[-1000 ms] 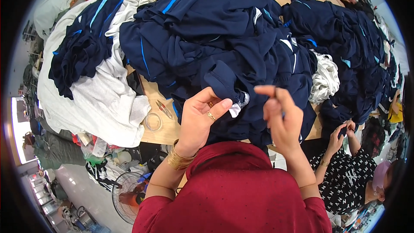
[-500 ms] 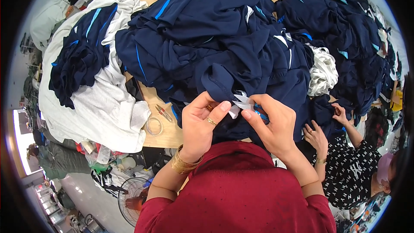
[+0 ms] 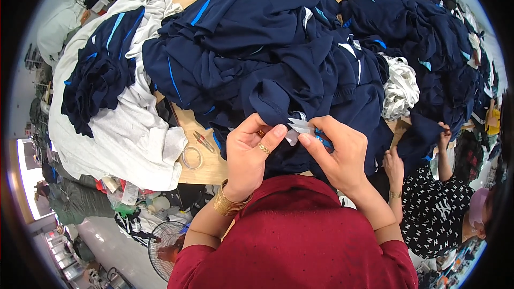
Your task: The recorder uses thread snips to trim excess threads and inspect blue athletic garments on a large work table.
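Observation:
My left hand pinches the edge of a navy garment between thumb and fingers. Closed around a pair of thread snips is my right hand; a bit of blue shows between its fingers. The pale blades point left, toward the cloth at my left fingertips. A small white piece, perhaps a label, hangs just below the blades. Exactly what lies between the blades is too small to make out.
A large heap of navy garments covers the wooden table. White cloth lies left, with red-handled snips and a clear ring nearby. A white bundle sits right. A co-worker's hands handle navy cloth.
The snips' blades have come closer together, while my hands stay nearly in place. At right, the co-worker's hands have lifted navy cloth. Another person's hands have appeared at the far right edge.

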A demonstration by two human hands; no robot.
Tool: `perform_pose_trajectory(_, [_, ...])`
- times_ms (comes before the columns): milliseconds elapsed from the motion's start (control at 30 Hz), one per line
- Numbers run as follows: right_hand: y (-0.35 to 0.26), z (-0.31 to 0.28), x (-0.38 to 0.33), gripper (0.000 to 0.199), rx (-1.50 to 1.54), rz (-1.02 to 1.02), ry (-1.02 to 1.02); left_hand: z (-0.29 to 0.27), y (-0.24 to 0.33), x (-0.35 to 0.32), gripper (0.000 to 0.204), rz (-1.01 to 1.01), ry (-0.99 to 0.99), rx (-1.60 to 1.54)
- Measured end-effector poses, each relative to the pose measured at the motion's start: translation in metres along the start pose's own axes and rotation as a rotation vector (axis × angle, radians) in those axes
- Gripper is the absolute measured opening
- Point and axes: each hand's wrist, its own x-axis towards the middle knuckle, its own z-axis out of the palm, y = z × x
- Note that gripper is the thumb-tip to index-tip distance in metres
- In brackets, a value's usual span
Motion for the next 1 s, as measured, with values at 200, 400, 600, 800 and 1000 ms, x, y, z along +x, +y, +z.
perform_pose_trajectory(200, [-0.001,0.0,0.0,0.024,-0.009,0.009,0.012,0.0,-0.001,-0.002,0.014,0.004,0.005,-0.008])
perform_pose_trajectory(400, [0.002,0.002,0.001,0.024,0.009,-0.017,0.043,0.001,-0.002,-0.002,0.016,-0.007,0.018,-0.036])
perform_pose_trajectory(600, [0.003,0.003,0.001,0.023,0.052,0.011,0.038,-0.001,-0.005,-0.002,0.017,-0.036,0.015,-0.063])
perform_pose_trajectory(800, [0.008,0.005,-0.002,0.02,0.325,0.176,0.024,0.001,-0.004,-0.001,0.016,-0.046,0.017,-0.077])
perform_pose_trajectory(1000, [0.01,0.001,0.002,0.023,0.709,0.294,0.01,0.005,-0.001,0.0,0.019,-0.025,0.022,-0.107])
